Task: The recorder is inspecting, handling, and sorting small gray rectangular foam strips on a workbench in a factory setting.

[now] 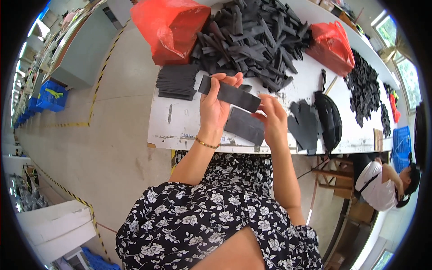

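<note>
A flat black fabric strip (234, 96) is held up over the near side of the white table, slanting down to the right. My left hand (215, 104) grips its left end, thumb on top and fingers behind. At the strip's right end, my right hand (273, 118) pinches the edge between thumb and fingers. Below the strip lie flat black fabric pieces (244, 127) on the tabletop. A neat stack of black strips (176, 82) sits to the left of my left hand. Beyond both hands spreads a big loose heap of black strips (252, 38).
Red plastic bags (168, 29) (332, 48) flank the heap. Right of my right hand lie black pieces (303, 125) and a black pouch-like bag (328, 121). More black pieces (363, 85) lie farther right. A person (381, 185) sits beside the table at the right.
</note>
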A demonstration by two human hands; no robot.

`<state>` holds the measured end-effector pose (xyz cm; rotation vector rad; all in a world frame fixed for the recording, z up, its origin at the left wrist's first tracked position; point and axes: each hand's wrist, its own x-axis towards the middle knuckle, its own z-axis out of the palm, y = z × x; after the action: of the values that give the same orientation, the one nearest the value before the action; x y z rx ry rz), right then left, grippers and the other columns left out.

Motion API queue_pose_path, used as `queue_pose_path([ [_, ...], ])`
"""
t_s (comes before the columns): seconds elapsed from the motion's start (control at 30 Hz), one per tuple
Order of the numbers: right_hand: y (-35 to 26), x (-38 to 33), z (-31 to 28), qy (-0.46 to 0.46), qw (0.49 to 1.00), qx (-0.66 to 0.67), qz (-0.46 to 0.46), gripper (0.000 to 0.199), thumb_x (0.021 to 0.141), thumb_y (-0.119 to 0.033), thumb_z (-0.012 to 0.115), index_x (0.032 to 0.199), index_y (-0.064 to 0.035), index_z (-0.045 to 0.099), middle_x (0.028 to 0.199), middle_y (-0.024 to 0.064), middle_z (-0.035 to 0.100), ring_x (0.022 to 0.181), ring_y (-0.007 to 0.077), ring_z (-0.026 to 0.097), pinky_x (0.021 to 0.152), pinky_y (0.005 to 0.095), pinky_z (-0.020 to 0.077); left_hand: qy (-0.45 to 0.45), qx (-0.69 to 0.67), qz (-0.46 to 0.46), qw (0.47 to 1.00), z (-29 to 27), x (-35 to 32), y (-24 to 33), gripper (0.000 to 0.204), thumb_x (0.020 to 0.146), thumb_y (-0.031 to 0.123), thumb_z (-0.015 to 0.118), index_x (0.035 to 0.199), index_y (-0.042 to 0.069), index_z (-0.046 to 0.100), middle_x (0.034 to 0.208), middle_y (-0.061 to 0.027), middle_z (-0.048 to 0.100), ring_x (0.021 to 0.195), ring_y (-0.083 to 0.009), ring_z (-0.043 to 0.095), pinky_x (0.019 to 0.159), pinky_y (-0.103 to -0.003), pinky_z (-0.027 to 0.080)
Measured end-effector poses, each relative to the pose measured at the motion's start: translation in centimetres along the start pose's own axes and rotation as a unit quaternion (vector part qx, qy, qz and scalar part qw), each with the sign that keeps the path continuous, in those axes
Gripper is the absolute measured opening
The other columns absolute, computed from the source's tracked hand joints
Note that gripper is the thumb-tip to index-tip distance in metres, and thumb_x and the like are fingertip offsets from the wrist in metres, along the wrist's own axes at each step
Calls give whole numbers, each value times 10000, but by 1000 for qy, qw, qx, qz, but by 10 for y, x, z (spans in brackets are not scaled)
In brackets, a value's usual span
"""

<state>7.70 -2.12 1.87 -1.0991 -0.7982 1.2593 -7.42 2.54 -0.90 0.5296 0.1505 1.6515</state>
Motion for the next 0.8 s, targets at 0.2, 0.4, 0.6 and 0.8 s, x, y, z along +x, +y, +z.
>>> queue_pose_path([
  [0.2, 10, -11, -10, 40, 843, -314, -435, 184, 738, 84, 723, 863, -23, 639, 812, 90, 617, 683, 211, 580, 628, 278, 468, 28, 112, -74, 991, -23, -8, 15, 232, 956, 194, 577, 1083, 4, 617, 961, -180, 691, 969, -334, 665, 895, -458, 536],
  [0.4, 13, -8, -25, 4, 831, -379, -407, 183, 750, 87, 701, 878, -15, 621, 788, 87, 605, 694, 230, 592, 661, 299, 482, 80, 64, -112, 988, -29, -10, 12, 289, 940, 116, 593, 1202, -5, 589, 939, -199, 692, 893, -343, 686, 831, -466, 562],
  [0.6, 54, 26, -95, 82, 969, -220, -80, 157, 875, -136, 691, 867, 20, 676, 718, -22, 620, 633, 42, 498, 589, 198, 403, 108, 268, -42, 956, -64, 21, -20, 289, 936, 118, 603, 1192, -16, 582, 914, -173, 682, 823, -268, 692, 802, -367, 576],
  [0.8, 109, 30, -126, 91, 921, -376, -43, 152, 829, -146, 715, 880, -4, 698, 690, 51, 641, 603, 140, 564, 579, 290, 444, -29, 689, 92, 718, -103, 42, -36, 73, 842, 68, 658, 898, 38, 695, 842, -63, 661, 736, -184, 626, 682, -300, 508],
])
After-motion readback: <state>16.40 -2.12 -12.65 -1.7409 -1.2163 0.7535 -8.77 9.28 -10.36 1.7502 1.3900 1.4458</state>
